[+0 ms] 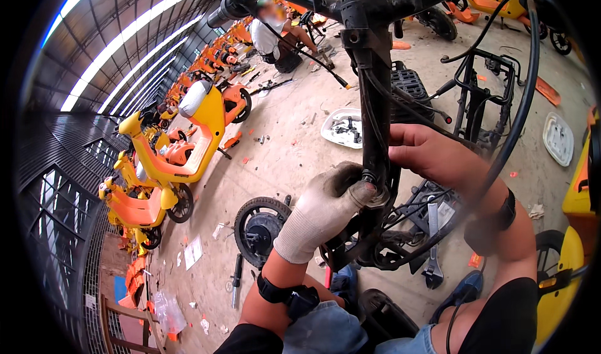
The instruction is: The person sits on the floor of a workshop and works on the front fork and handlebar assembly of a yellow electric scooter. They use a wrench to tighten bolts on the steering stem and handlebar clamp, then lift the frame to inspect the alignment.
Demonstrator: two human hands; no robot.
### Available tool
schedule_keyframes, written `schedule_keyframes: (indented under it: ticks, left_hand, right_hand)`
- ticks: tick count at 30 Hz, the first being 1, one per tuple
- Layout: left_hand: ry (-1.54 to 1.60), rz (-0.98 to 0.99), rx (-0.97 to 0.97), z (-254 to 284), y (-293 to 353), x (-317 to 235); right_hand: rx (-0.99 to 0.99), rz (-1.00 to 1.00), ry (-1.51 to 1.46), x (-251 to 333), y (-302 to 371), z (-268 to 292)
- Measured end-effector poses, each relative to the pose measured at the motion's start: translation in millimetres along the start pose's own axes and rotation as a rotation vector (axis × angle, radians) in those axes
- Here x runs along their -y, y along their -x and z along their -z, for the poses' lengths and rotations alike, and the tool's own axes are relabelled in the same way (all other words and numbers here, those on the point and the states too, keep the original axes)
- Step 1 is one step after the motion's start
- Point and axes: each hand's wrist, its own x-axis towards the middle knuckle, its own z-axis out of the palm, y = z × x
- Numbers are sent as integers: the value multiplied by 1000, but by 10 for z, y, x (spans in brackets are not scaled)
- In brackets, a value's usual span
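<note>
the gloved left hand (322, 207) has its fingers curled closed on the black steering column (375, 110); the bare right hand's (429, 150) bent fingers meet its right side, grip unclear. below the fingers lie a wheel (261, 229), leftward, and a wrench (433, 222).

Wheel (263, 234) left of the steering column (375, 113), wrench (433, 219) right of it, tray (327, 130) behind.

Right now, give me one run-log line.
left hand: gloved, at foot of black tube | right hand: bare, beside tube | wheel: on floor, left | wrench: below right hand
</note>
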Motion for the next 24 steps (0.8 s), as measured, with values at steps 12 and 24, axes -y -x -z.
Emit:
schedule_keyframes:
  ticks: [12, 24]
  left_hand:
    - [132, 15, -3, -76, 20, -68]
    - [33, 103, -42, -60, 33, -118]
  right_hand:
    - [-50, 77, 60, -7, 27, -44]
    - [-144, -44, 145, 7, -160, -158]
